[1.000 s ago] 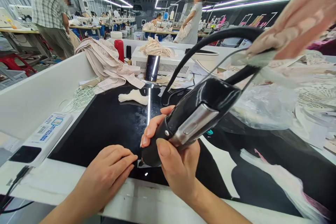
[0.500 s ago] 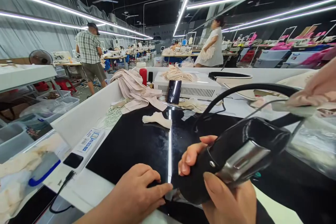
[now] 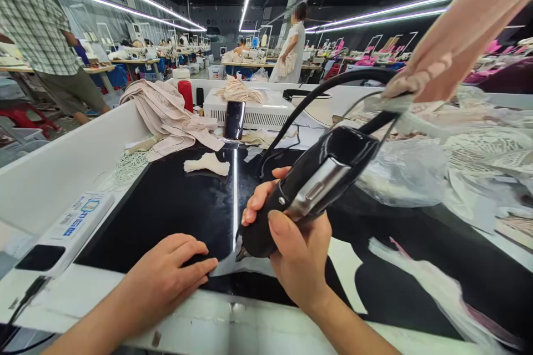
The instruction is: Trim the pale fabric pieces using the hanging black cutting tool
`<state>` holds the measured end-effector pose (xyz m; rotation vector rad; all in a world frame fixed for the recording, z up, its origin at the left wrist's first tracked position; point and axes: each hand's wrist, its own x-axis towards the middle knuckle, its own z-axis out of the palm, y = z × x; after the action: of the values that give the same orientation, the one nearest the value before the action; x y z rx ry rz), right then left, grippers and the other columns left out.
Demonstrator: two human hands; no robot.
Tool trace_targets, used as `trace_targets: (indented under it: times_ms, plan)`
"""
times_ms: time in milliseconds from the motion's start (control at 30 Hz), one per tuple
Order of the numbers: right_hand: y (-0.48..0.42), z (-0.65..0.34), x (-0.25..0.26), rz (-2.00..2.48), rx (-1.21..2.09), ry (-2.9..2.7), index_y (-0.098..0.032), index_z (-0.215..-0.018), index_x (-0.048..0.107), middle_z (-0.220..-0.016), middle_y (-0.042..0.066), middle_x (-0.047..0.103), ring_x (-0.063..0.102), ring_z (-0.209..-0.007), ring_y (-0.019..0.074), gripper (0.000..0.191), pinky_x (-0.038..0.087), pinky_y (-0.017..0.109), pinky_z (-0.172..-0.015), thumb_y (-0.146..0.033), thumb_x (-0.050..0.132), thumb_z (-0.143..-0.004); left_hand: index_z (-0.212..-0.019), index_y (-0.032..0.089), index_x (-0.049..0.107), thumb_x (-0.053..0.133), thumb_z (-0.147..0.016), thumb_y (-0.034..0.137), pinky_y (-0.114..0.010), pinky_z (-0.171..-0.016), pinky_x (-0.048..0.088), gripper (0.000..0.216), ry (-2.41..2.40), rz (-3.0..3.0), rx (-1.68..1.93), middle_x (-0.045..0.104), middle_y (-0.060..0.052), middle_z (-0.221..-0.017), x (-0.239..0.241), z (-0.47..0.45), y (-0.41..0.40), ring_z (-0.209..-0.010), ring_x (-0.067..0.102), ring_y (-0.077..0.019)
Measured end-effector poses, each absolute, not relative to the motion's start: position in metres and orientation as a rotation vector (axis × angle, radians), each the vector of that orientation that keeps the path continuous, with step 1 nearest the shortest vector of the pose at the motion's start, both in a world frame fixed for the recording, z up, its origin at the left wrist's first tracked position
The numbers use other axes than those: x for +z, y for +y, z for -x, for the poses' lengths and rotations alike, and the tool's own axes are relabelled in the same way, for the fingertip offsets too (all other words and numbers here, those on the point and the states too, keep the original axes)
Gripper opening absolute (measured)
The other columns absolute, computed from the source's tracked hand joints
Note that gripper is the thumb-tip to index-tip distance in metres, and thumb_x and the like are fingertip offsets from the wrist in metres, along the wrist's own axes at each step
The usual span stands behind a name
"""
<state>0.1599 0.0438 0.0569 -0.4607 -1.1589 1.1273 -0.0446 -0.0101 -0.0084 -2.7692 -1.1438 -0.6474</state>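
Note:
My right hand (image 3: 297, 249) is wrapped around a black corded handheld power tool (image 3: 316, 177) with a silver lever on its side. Its small metal tip points down to a sheer pale strip of fabric (image 3: 245, 266) on a glossy black work surface (image 3: 166, 211). To the left, my left hand (image 3: 166, 274) lies palm down with fingers apart, its thumb tip at the strip's left end. A black cable (image 3: 316, 94) loops from the tool's upper end. A pale cloth tie (image 3: 420, 75) hangs beside it at upper right.
A cream scrap (image 3: 207, 165) lies ahead, with a phone (image 3: 235, 120) leaning on a white vented box (image 3: 266, 116). Pink-beige fabric (image 3: 162, 113) lies left, plastic-bagged pieces (image 3: 403, 172) right. A white box with a dark screen (image 3: 62, 233) sits far left. Two people stand beyond the table.
My view has swung to the right and the table appears further left. The right hand still grips the tool, its tip now visible at the sheer strip.

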Motion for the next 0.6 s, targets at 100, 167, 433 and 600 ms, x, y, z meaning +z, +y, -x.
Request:
trace_targets:
  times_ms: [100, 167, 433, 600]
  plan:
    - [0.047, -0.163, 0.057, 0.476, 1.114, -1.153, -0.028, -0.111, 0.057, -0.080, -0.004, 0.064, 0.061, -0.062, 0.0117, 0.033, 0.054, 0.028, -0.060, -0.029, 0.074, -0.083, -0.121, 0.024, 0.066, 0.042, -0.105, 0.023, -0.037, -0.088, 0.056, 0.029, -1.161, 2.797, -0.656, 0.067, -0.009, -0.113, -0.008, 0.047, -0.010, -0.103, 0.064, -0.0238]
    - [0.048, -0.165, 0.057, 0.488, 1.101, -1.147, -0.028, -0.111, 0.057, -0.080, -0.004, 0.065, 0.062, -0.062, 0.0115, 0.032, 0.054, 0.028, -0.060, -0.028, 0.074, -0.083, -0.118, 0.024, 0.067, 0.043, -0.105, 0.024, -0.035, -0.089, 0.055, 0.028, -1.175, 2.843, -0.666, 0.067, -0.008, -0.114, -0.005, 0.048, -0.005, -0.104, 0.064, -0.0227]
    - [0.050, -0.172, 0.056, 0.499, 1.054, -1.150, -0.029, -0.111, 0.058, -0.082, -0.005, 0.065, 0.062, -0.063, 0.0106, 0.032, 0.054, 0.026, -0.061, -0.034, 0.075, -0.085, -0.132, 0.025, 0.057, 0.050, -0.104, 0.026, -0.037, -0.109, 0.045, 0.029, -1.009, 3.207, -0.645, 0.067, -0.005, -0.128, 0.018, 0.039, 0.048, -0.125, 0.057, -0.0210]
    - [0.048, -0.172, 0.056, 0.508, 1.063, -1.154, -0.028, -0.111, 0.056, -0.081, -0.005, 0.064, 0.061, -0.062, 0.0108, 0.033, 0.054, 0.026, -0.058, -0.034, 0.075, -0.085, -0.137, 0.028, 0.054, 0.067, -0.095, 0.032, -0.039, -0.112, 0.043, 0.044, -1.017, 3.475, -0.530, 0.064, -0.005, -0.134, 0.024, 0.030, 0.064, -0.137, 0.047, -0.0243]
